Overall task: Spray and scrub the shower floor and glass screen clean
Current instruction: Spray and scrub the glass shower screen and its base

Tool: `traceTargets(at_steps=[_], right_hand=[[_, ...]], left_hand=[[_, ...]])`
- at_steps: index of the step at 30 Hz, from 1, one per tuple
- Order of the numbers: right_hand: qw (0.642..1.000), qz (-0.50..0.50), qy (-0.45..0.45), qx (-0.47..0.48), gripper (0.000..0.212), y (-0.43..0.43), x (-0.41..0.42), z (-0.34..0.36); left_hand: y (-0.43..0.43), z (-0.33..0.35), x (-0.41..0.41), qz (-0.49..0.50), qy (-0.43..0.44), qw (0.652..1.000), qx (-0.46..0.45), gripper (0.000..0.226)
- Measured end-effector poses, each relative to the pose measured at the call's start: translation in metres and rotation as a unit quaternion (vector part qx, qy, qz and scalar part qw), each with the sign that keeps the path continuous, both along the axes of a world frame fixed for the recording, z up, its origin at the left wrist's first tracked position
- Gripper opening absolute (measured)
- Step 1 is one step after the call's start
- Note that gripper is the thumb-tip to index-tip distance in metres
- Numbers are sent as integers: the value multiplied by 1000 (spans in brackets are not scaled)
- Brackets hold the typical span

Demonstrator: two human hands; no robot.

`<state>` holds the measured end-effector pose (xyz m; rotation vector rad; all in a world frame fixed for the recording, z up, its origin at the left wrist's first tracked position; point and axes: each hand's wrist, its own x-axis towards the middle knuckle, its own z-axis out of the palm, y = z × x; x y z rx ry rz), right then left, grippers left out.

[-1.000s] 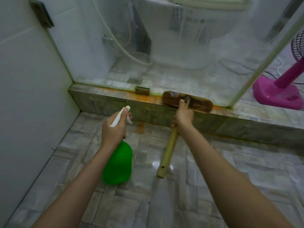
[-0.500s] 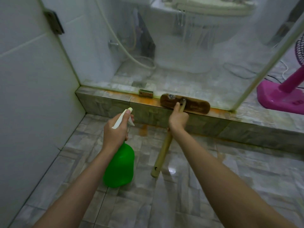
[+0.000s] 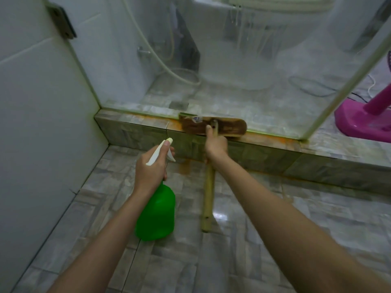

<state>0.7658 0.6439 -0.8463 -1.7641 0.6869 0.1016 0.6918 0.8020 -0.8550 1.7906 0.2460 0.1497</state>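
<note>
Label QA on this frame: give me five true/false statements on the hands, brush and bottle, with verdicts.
1. The left hand grips the bottle. True.
2. The bottle is blue. False: it is green.
3. The right hand grips the brush by its handle. True.
4. The brush head lies on the lower floor tiles. False: it rests on the stained ledge at the foot of the glass.
5. A pink fan stands at the right. True.

Dim, soft, greenish light is seen; a glare spot lies on the floor tiles (image 3: 219,216); straight edges are bowed by wide-angle distortion.
</note>
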Motion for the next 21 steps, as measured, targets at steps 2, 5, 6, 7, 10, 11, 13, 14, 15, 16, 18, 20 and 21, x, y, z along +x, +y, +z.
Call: traceTargets(at_steps=[2, 5, 6, 7, 10, 11, 13, 14, 15, 16, 18, 20, 21], right_hand=[[999, -32, 15, -29, 68, -43, -11, -1], [994, -107, 13, -30, 69, -80, -24, -3], [993, -114, -2, -23, 68, -74, -21, -5], [994, -109, -8, -22, 64, -59, -16, -6], [997, -67, -19, -19, 49, -7, -3, -5], [998, -56, -22, -20, 51, -3, -2, -6], [998, -39, -19, -45, 56, -19, -8, -4], [997, -45, -17, -53, 58, -36, -12, -6], [996, -59, -13, -59, 61, -53, -16, -8], [995, -79, -10, -67, 64, -67, -22, -8], [992, -105, 3, -77, 65, -80, -25, -9], [994, -87, 2, -65, 62, -59, -16, -4], [996, -66, 7, -55, 59, -41, -10, -3]], left_hand=[[3, -1, -1, -1, -2, 1000, -7, 27], [7, -3, -3, -2, -5, 1000, -7, 24], [7, -3, -3, 0, -6, 1000, -9, 24], [7, -3, -3, 2, -5, 1000, -11, 25], [5, -2, 0, 1, -3, 1000, -10, 29], [6, -3, 1, 1, -4, 1000, -9, 28], [5, -3, 2, 3, -5, 1000, -11, 26], [5, -3, 3, 5, -6, 1000, -12, 26], [5, -4, 4, 8, -7, 1000, -12, 28], [5, -4, 4, 10, -6, 1000, -12, 29], [5, -3, 4, 13, -4, 1000, -18, 26], [5, -3, 4, 12, -2, 1000, -17, 26], [4, -3, 3, 10, 0, 1000, -11, 28]])
